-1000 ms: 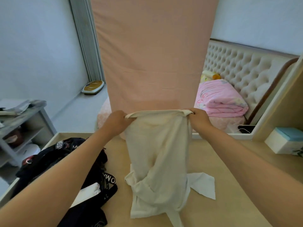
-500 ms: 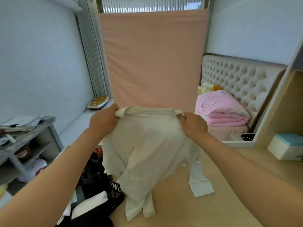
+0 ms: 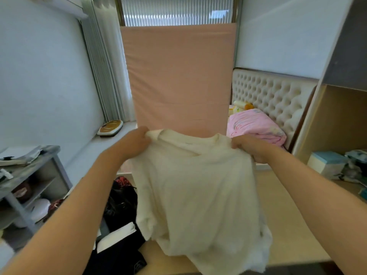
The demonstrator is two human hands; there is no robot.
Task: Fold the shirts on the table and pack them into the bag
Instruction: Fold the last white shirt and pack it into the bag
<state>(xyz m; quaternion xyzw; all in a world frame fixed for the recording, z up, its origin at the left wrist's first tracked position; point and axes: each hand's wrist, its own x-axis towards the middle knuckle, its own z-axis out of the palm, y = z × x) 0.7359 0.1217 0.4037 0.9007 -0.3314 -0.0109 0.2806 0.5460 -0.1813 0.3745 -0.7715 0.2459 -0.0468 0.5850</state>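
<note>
A cream-white shirt (image 3: pixel 196 195) hangs spread in the air above the wooden table (image 3: pixel 294 225). My left hand (image 3: pixel 133 143) grips its left shoulder and my right hand (image 3: pixel 250 147) grips its right shoulder, with the collar between them. The shirt's lower part billows toward me and hides the table's middle. A black bag (image 3: pixel 121 219) lies open on the table's left side, under my left forearm, with a folded white garment (image 3: pixel 117 235) in it.
A grey shelf unit (image 3: pixel 29 187) stands at the left. A pale box (image 3: pixel 327 163) and clutter sit at the table's right. Beyond the table stand a pink upright mattress (image 3: pixel 178 80) and a bed with pink bedding (image 3: pixel 256 128).
Both hands have raised the shirt off the table and spread apart, so it went from a narrow hanging strip to a wide, billowing sheet. The view has tilted upward.
</note>
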